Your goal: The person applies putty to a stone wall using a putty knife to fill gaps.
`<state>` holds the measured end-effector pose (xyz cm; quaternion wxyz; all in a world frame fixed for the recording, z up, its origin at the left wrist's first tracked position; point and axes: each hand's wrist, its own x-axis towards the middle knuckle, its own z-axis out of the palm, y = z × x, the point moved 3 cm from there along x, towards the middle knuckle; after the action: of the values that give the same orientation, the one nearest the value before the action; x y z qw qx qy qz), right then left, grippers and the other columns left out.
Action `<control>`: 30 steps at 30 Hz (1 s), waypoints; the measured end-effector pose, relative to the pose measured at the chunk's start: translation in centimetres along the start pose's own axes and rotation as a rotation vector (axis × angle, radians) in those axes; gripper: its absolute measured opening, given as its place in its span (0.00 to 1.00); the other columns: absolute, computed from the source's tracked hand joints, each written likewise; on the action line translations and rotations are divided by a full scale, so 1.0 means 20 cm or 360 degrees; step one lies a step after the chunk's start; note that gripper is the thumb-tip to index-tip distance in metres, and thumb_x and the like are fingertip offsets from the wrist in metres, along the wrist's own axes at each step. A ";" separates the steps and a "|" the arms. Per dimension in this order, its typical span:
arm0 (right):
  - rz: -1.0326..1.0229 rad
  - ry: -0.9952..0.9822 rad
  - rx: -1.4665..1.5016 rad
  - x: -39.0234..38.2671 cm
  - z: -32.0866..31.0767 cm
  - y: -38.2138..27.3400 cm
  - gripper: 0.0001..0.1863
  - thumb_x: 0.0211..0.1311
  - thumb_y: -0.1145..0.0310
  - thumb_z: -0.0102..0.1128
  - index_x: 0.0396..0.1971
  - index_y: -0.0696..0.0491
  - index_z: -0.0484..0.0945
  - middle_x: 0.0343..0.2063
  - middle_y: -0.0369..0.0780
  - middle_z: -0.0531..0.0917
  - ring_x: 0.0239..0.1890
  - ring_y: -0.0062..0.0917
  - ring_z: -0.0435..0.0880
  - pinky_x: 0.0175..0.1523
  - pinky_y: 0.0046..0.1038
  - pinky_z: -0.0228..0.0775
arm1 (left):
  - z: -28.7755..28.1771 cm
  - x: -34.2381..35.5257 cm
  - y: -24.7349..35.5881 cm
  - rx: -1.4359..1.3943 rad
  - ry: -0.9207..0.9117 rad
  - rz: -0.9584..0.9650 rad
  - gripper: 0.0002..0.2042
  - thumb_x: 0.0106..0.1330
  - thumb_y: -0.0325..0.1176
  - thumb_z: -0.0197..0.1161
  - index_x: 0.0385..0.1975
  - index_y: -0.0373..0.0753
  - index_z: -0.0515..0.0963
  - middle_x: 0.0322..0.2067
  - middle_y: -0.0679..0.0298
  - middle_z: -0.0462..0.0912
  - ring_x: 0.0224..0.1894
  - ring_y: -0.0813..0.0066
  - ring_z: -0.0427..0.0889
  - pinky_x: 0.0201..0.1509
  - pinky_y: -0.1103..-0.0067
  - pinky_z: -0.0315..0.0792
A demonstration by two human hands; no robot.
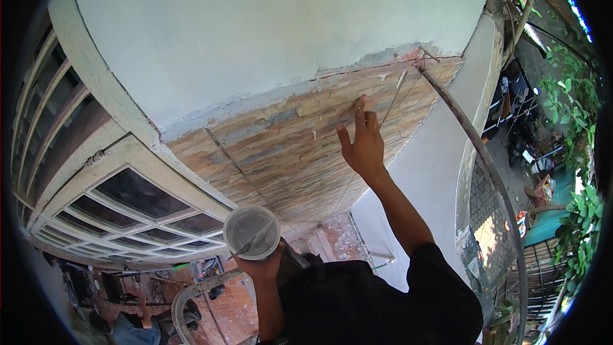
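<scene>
My left hand (pixel 263 267) is wrapped round a round, light-coloured tub (pixel 235 214), held up near my body. Grey paste lines the inside of the tub. A thin tool, which looks like a putty knife (pixel 260 236), lies slanted across its mouth. My right hand (pixel 365 147) is raised, with its fingers apart and nothing in them. Its fingertips reach to the wall tiles (pixel 287 147), patterned like stacked brown and grey stone. Whether they touch the tiles, I cannot tell.
Above the tiles is a pale plastered wall (pixel 274 19) with a rough seam. White-framed windows (pixel 143 195) stand at the left. A long rusty pipe (pixel 476 137) runs down at the right, beside leafy plants (pixel 584 211). Another person (pixel 137 326) is at the lower left, near a curved metal rail (pixel 181 300).
</scene>
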<state>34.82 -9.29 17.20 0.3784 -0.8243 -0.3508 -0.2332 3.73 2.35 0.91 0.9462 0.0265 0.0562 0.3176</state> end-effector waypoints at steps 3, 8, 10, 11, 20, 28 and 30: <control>-0.0080 -0.0298 -0.0130 -0.08 0.07 -0.05 0.34 0.66 0.58 0.59 0.67 0.59 0.63 0.37 0.47 0.73 0.39 0.40 0.77 0.37 0.36 0.75 | 0.09 0.04 -0.05 0.0217 0.0031 0.0084 0.33 0.66 0.62 0.48 0.64 0.44 0.66 0.61 0.53 0.70 0.61 0.48 0.70 0.55 0.51 0.71; -0.0230 -0.0897 0.0497 -0.25 -0.22 -0.37 0.24 0.61 0.58 0.66 0.55 0.52 0.80 0.35 0.42 0.78 0.32 0.33 0.78 0.35 0.31 0.74 | 0.29 0.14 -0.05 0.0146 0.0094 0.0149 0.30 0.70 0.59 0.41 0.62 0.44 0.69 0.61 0.56 0.72 0.61 0.55 0.72 0.64 0.56 0.67; -0.0454 -0.0867 0.0664 -0.27 -0.29 -0.48 0.24 0.58 0.58 0.69 0.54 0.52 0.80 0.34 0.41 0.79 0.29 0.28 0.77 0.34 0.28 0.72 | 0.38 0.15 -0.04 0.0094 -0.0059 0.0148 0.29 0.71 0.57 0.41 0.62 0.44 0.69 0.59 0.55 0.73 0.59 0.54 0.73 0.62 0.56 0.70; -0.0691 -0.0839 0.0714 -0.29 -0.32 -0.55 0.25 0.56 0.58 0.71 0.53 0.50 0.81 0.33 0.40 0.78 0.29 0.27 0.76 0.34 0.27 0.72 | 0.40 0.17 -0.04 0.0243 -0.0084 0.0161 0.30 0.71 0.58 0.41 0.62 0.43 0.70 0.59 0.55 0.74 0.60 0.57 0.73 0.63 0.59 0.69; -0.1246 -0.1145 0.0838 -0.30 -0.21 -0.81 0.07 0.53 0.66 0.72 0.32 0.49 0.85 0.30 0.35 0.74 0.32 0.27 0.76 0.31 0.29 0.70 | 0.40 0.11 -0.02 0.0643 -0.0051 0.0230 0.37 0.72 0.59 0.31 0.68 0.33 0.60 0.62 0.53 0.71 0.63 0.59 0.71 0.68 0.64 0.64; -0.0247 -0.1226 0.1104 -0.20 -0.16 -0.66 0.10 0.70 0.66 0.57 0.37 0.58 0.75 0.25 0.42 0.81 0.21 0.24 0.79 0.26 0.25 0.69 | 0.33 0.11 0.02 0.0397 0.0063 0.0213 0.35 0.72 0.61 0.35 0.64 0.37 0.67 0.61 0.53 0.72 0.64 0.55 0.70 0.69 0.60 0.61; 0.0453 -0.1457 0.1561 -0.21 -0.10 -0.57 0.10 0.71 0.65 0.57 0.37 0.58 0.74 0.27 0.40 0.82 0.24 0.19 0.80 0.27 0.24 0.71 | 0.35 0.12 0.01 0.0356 0.0041 0.0160 0.35 0.72 0.61 0.35 0.64 0.37 0.67 0.61 0.54 0.72 0.64 0.55 0.70 0.69 0.59 0.61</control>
<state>23.15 -7.15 20.85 0.5485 -0.6113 -0.4287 0.3765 6.47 3.90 7.66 0.9194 0.1305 0.1021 0.3567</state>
